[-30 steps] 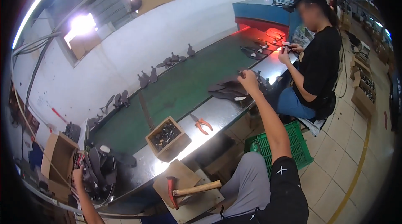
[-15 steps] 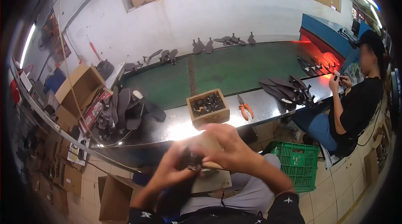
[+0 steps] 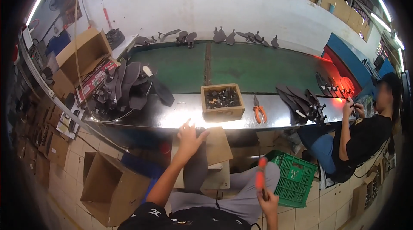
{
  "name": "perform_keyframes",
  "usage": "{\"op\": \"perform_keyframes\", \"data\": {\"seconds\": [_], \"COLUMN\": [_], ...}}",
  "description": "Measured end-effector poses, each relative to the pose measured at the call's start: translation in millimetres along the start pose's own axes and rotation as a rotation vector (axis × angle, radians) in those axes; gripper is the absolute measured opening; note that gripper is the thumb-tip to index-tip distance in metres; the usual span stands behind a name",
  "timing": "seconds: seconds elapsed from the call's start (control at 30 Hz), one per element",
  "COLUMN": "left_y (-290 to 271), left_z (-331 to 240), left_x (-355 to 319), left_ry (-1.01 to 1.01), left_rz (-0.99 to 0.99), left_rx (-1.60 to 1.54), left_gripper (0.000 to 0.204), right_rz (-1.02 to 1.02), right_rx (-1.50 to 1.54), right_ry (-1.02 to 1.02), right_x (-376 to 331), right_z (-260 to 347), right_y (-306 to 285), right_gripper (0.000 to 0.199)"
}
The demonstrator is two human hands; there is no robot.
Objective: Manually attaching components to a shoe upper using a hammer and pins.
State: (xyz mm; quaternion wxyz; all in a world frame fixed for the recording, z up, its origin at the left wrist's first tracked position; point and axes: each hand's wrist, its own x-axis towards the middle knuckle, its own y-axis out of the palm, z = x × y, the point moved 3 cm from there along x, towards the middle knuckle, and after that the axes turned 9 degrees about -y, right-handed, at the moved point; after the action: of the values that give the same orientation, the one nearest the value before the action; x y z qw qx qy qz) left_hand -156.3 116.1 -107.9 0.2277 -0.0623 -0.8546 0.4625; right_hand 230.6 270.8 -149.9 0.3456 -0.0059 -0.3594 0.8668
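Note:
My left hand is at the top of a long, dark grey flat piece, with the piece's narrow end between thumb and fingers. That piece lies across a pale board at the front of the bench, over my lap. My right hand is low on the right, beside my knee, closed round the handle of a hammer. The hammer is raised upright, its red-orange upper part smeared by motion. Beyond my left hand stands a wooden box of small dark metal parts, with orange-handled pliers to its right.
Dark grey pieces are heaped at the left and right of the metal bench edge. A green belt runs behind. A green crate is by my right knee, an open carton at left. A co-worker sits at right.
My hands, close together before, have parted. The left has moved forward onto the board with the grey piece; the right has dropped back to the right and holds up the hammer.

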Motion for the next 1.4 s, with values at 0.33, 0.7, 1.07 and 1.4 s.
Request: {"op": "perform_keyframes", "data": {"seconds": [0.33, 0.7, 1.07, 1.4], "left_y": [79.5, 35.5, -142.1, -183.7], "left_z": [-111.9, -102.1, -127.7, -101.3], "left_x": [165.3, 167.5, -22.2, -59.3], "left_ry": [0.437, -0.013, 0.271, 0.878], "left_rz": [0.311, 0.443, 0.157, -0.060], "left_rx": [-0.158, -0.625, -1.061, -0.855], "left_gripper": [0.015, 0.017, 0.005, 0.021], "right_rz": [-0.364, -0.239, -0.035, 0.114], "right_rx": [0.829, 0.716, 0.908, 1.214], "right_ry": [0.383, 0.350, -0.076, -0.227], "right_x": [10.6, 32.2, 141.8, 134.9], "right_z": [16.7, 39.3, 166.5, 212.4], "right_y": [-8.6, 5.7, -6.9, 9.4], "right_gripper": [0.019, 0.020, 0.026, 0.031]}}
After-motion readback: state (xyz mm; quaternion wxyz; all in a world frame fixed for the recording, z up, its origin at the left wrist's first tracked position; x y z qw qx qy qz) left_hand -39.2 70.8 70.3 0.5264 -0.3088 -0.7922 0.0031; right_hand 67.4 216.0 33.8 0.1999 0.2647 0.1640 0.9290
